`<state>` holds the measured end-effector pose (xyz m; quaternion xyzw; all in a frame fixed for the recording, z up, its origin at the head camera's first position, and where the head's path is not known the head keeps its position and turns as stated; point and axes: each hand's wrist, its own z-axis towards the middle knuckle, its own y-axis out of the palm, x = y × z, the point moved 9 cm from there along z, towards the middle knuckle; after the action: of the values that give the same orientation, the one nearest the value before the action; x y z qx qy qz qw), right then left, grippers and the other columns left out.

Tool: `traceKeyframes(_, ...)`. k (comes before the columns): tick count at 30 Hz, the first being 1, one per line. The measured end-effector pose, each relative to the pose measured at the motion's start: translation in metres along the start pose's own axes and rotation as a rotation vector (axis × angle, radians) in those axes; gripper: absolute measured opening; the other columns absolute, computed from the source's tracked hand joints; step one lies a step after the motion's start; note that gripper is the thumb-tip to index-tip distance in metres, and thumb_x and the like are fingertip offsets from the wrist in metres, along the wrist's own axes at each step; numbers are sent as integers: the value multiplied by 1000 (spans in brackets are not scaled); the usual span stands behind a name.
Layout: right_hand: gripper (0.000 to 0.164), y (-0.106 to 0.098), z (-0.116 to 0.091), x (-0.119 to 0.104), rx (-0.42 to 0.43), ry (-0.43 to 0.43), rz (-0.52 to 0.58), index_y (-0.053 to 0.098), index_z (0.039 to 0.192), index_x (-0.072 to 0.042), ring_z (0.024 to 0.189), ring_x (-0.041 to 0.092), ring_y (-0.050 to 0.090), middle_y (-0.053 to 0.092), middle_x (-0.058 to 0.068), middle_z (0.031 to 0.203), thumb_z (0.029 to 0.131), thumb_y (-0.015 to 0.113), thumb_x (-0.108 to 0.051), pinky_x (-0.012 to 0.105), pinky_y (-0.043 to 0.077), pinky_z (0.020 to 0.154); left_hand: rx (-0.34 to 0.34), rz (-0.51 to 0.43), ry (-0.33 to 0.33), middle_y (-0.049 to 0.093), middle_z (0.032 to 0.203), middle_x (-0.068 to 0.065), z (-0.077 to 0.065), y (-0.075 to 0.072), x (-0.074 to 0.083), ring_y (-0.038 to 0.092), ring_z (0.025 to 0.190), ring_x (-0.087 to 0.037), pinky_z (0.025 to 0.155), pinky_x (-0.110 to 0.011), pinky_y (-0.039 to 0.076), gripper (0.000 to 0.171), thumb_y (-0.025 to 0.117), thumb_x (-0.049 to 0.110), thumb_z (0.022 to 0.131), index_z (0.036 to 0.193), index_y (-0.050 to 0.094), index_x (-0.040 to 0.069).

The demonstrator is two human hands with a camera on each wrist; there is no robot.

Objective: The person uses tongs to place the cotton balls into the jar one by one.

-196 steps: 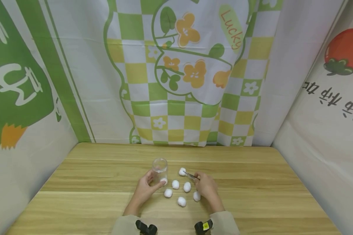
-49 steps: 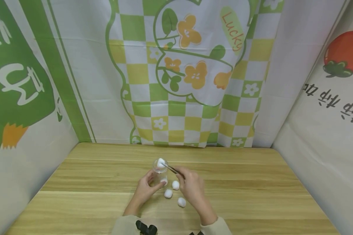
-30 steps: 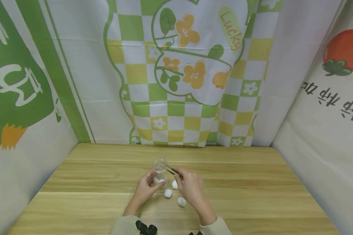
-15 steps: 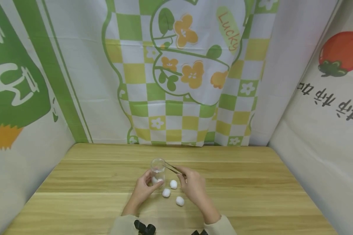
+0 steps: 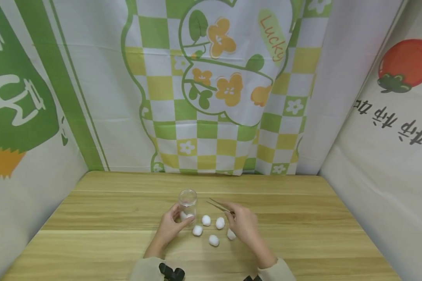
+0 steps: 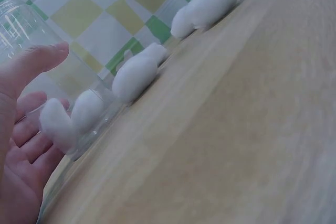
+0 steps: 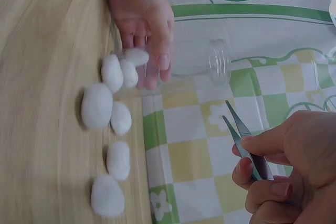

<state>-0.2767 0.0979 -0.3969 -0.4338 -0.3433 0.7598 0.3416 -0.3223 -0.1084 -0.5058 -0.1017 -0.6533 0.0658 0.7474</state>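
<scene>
My left hand (image 5: 170, 225) grips a clear, lidless jar (image 5: 188, 198) that stands upright on the table. Two cotton balls (image 6: 88, 109) lie at the bottom of the jar, seen through its wall in the left wrist view. My right hand (image 5: 244, 223) pinches metal tweezers (image 7: 245, 145). Their tips are apart with nothing between them, to the right of the jar's mouth. Several loose cotton balls (image 5: 213, 240) lie on the wood between the jar and my right hand, which partly covers the rightmost cotton ball (image 5: 231, 234).
The wooden table (image 5: 102, 218) reaches back to a checked, flowered curtain (image 5: 211, 144). Printed cloth walls (image 5: 379, 175) close in both sides. A black camera mount (image 5: 172, 272) sits at my left sleeve.
The tweezers carried a cotton ball from the back of the group to the jar's mouth and let it drop inside. Now my right hand has drawn the emptied tweezers back rightward; the left stays put.
</scene>
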Motion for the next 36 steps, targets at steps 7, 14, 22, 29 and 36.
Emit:
traceKeyframes(7,28,-10,-3,16,-20,38,-29,70,114,-15,75,21,73,77,10,96,87,68,-8,9,28,37,6,-4,-3,51,143,-22,0,0,-1,49,134,-39,115,-49,40,63,75,16,83,137,47,1)
traceKeyframes(14,25,-11,-9,29,-47,39,-64,71,110,-11,73,21,73,77,11,92,85,70,-8,12,39,44,3,-4,-9,50,144,-21,1,-2,-1,48,135,-38,115,-49,40,63,75,17,83,138,47,2)
traceKeyframes(22,22,-6,-16,43,-101,42,-76,72,106,-11,73,17,71,76,9,92,84,70,-8,19,49,51,4,-9,-3,53,142,-20,1,-2,0,50,134,-36,114,-47,42,61,75,17,84,137,49,3)
traceKeyframes(29,25,-1,-29,54,-170,-10,-52,70,110,-9,68,10,65,76,9,92,86,68,-6,14,48,55,4,-7,4,54,141,-20,0,-1,1,51,133,-35,114,-46,42,59,75,17,84,136,50,3)
traceKeyframes(36,24,0,-36,69,-235,9,-18,70,112,-10,64,1,54,76,8,99,88,66,-11,15,44,56,2,-1,-7,53,142,-19,0,0,-2,50,134,-36,115,-48,41,61,75,18,84,136,49,3)
